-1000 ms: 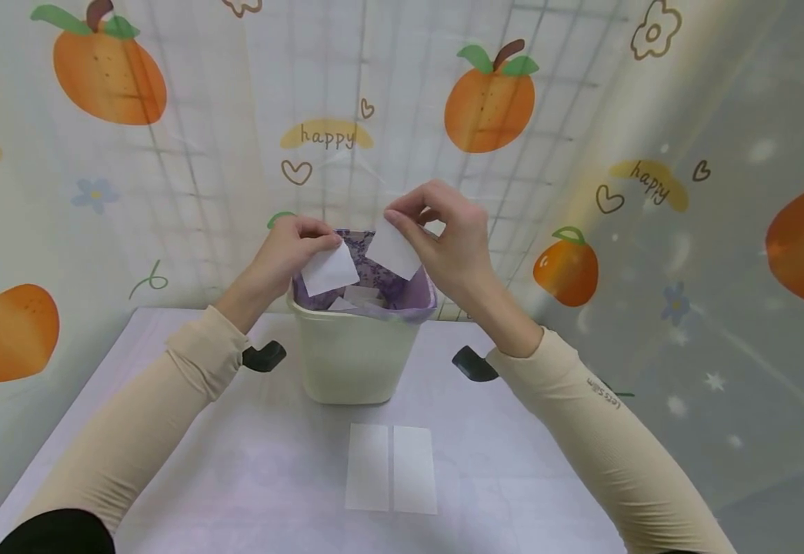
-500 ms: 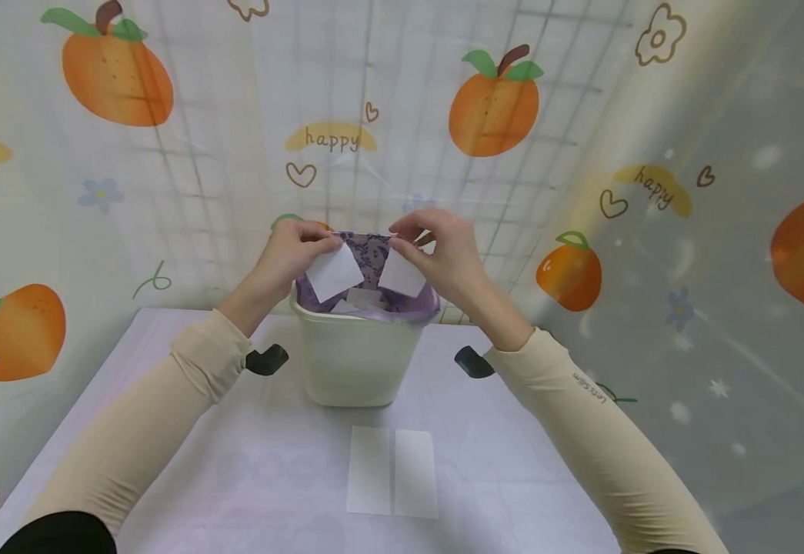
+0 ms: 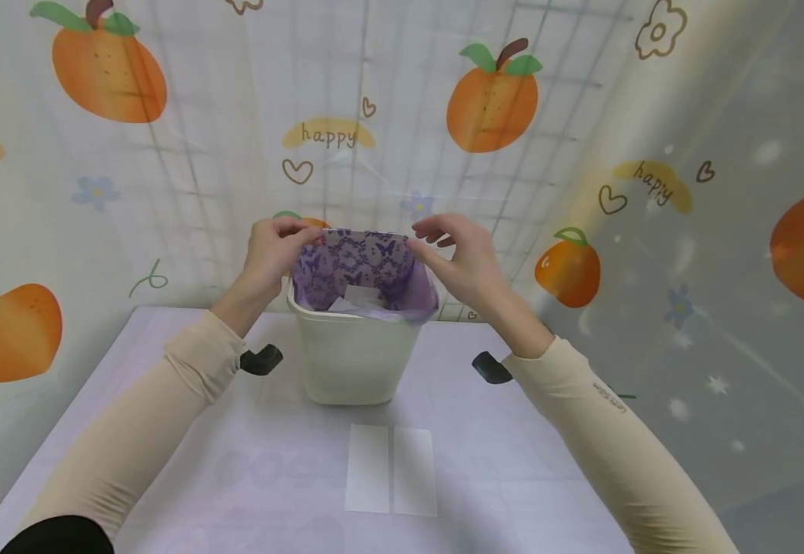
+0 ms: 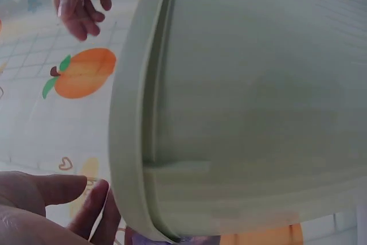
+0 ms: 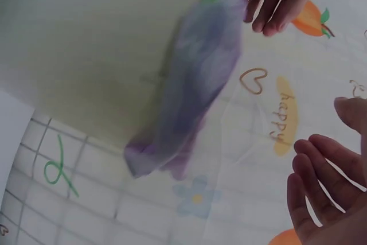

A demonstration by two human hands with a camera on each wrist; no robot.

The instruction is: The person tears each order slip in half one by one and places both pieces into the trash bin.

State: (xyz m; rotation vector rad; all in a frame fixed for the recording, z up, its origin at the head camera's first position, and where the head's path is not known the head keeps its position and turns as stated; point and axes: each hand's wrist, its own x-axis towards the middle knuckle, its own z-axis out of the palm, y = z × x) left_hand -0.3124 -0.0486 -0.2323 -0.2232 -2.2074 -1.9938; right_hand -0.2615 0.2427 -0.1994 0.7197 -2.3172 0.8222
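A pale green-white bin (image 3: 353, 362) stands on the table, lined with a purple patterned bag (image 3: 356, 258). White paper pieces (image 3: 363, 296) lie inside it. My left hand (image 3: 266, 254) is at the bin's back left rim, thumb and fingers apart and holding nothing in the left wrist view. To the right of the rim, my right hand (image 3: 462, 258) hovers with loose, parted fingers and no paper in them. Two white paper rectangles (image 3: 368, 468) lie side by side in front of the bin. From the right wrist, the bag's folded edge (image 5: 198, 78) hangs over the rim.
A white cloth covers the table (image 3: 270, 477). Behind it hangs a curtain (image 3: 221, 154) printed with oranges, and a grid shows through. Dark wrist camera mounts (image 3: 261, 359) jut from both sleeves near the bin.
Both hands held a white paper piece over the bin earlier; now the pieces are gone from the fingers. The hands have moved apart, and the right one had lowered before that.
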